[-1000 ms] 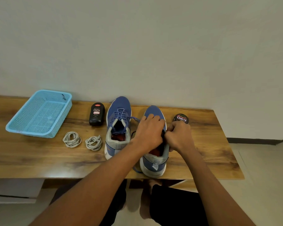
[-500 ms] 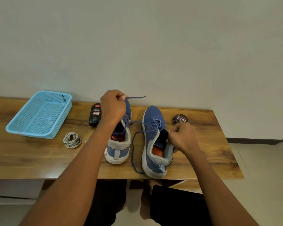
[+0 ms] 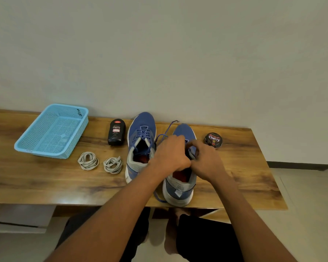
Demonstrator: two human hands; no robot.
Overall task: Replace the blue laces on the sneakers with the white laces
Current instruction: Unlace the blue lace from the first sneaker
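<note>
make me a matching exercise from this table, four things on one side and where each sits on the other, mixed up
Things:
1. blue basket
2. polish bottle
3. polish tin
4. white laces

Places:
A. right of the right sneaker
B. far left of the table
C. two coiled bundles in front of the bottle
D. just left of the left sneaker, near the wall

Pairs: 1-B, 2-D, 3-A, 4-C

left: basket point(image 3: 51, 130), white lace coils point(image 3: 88, 160), polish bottle point(image 3: 116, 131) crowd table point(image 3: 36, 182) | centre: sneakers point(image 3: 141, 129) | right: tin point(image 3: 213, 140), bare wood beyond | front edge open
</note>
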